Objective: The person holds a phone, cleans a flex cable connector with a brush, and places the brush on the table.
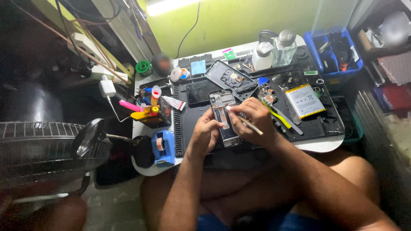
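An opened phone frame (pixel 222 102) lies upright on the black work mat (pixel 193 120). My left hand (pixel 205 133) grips its lower left edge. My right hand (pixel 252 119) holds a thin white-tipped stick tool (pixel 244 121) like a pen, its tip resting on the frame's upper right side. A dark phone back cover (pixel 230 77) with small parts lies just behind the frame. A phone screen (pixel 200 91) lies to the left of it.
A flat battery (pixel 304 100) lies at the right of the mat. Two bottles (pixel 274 53) stand at the back. A tool holder (pixel 150 112) and a blue tape dispenser (pixel 163 147) sit at the left, a blue bin (pixel 336 51) at the back right, a fan (pixel 51 145) beside the table.
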